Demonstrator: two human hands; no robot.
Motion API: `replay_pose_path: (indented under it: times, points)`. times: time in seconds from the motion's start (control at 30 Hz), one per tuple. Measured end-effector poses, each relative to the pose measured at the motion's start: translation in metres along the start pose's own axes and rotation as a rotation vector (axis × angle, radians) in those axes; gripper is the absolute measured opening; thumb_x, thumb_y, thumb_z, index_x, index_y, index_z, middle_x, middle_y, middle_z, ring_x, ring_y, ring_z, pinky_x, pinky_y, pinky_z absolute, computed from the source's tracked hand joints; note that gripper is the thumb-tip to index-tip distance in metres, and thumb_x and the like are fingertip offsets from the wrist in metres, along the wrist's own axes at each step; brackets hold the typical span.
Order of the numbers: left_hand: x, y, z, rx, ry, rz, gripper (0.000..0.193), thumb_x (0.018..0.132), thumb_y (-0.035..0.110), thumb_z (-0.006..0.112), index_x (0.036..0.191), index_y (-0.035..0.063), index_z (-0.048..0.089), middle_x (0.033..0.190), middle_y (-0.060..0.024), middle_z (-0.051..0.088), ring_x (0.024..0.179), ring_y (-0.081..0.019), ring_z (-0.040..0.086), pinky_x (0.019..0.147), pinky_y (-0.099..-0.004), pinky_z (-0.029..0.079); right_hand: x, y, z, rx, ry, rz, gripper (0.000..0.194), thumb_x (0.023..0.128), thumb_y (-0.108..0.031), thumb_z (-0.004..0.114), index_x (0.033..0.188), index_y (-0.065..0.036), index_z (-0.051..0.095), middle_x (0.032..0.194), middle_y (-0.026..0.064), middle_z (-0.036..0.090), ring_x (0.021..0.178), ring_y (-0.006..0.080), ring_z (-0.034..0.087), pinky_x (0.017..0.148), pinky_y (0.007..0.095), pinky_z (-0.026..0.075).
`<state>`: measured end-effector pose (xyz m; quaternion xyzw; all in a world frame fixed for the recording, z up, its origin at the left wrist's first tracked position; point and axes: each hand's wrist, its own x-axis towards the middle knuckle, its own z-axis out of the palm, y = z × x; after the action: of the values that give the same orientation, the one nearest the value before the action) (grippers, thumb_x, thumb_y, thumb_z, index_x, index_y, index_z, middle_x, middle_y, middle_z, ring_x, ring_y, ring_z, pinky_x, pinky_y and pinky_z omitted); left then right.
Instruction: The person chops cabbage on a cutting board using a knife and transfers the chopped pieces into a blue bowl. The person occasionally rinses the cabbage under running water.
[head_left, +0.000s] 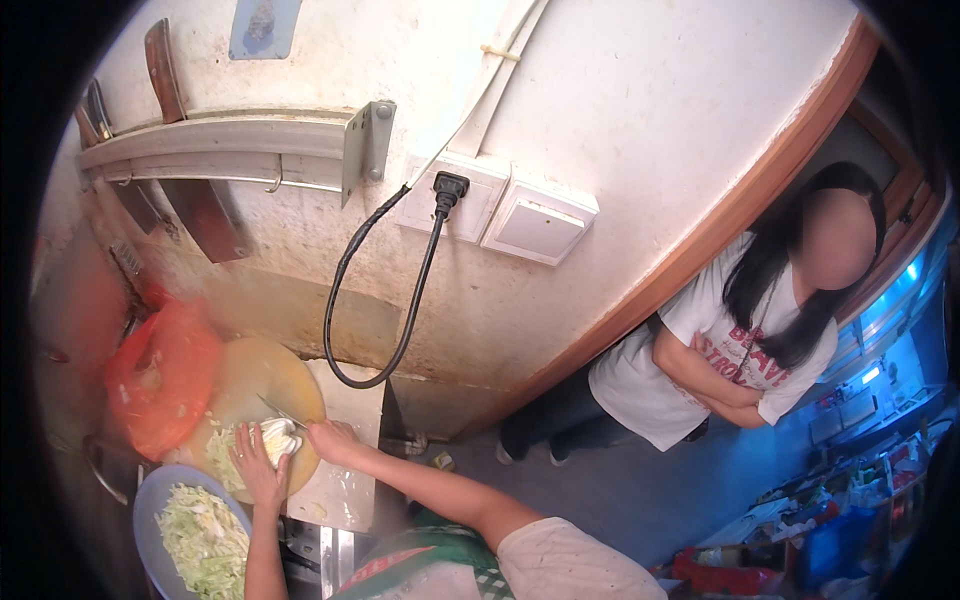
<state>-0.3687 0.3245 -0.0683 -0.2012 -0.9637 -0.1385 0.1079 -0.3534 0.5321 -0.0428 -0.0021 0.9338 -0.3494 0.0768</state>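
Observation:
My right hand (334, 442) grips the handle of a kitchen knife (279, 409), whose blade points up and left over a round yellowish cutting board (296, 375). With fingers spread, my left hand (259, 463) presses on a piece of napa cabbage (280, 439), holding it against the board. Cut cabbage (223, 459) lies to the left of that hand. Below the board, a bluish bowl (147, 517) holds a heap of shredded cabbage (201, 536). My left forearm passes in front of the bowl's right side.
A red plastic bag (161, 382) touches the board's left side. Above hang a knife rack (225, 142) with several knives and a looped black cable (330, 300) from a wall socket (420, 202). A person (720, 352) stands in the doorway at right, arms folded.

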Motion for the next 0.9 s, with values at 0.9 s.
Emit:
replay_pose_path:
  times: [0.9]
  points:
    - [-0.001, -0.003, 0.009, 0.022, 0.048, -0.022, 0.054, 0.095, 0.026, 0.043, 0.144, 0.0047, 0.035, 0.148, -0.0204, 0.032, 0.139, -0.0362, 0.028, 0.112, -0.0567, 0.016, 0.0, 0.003, 0.006, -0.041, -0.079, 0.032, 0.028, 0.092, -0.012, 0.036, 0.107, 0.001, 0.056, 0.103, 0.0286, 0.063, 0.101, 0.0419, 0.062, 0.085, 0.05, 0.049]
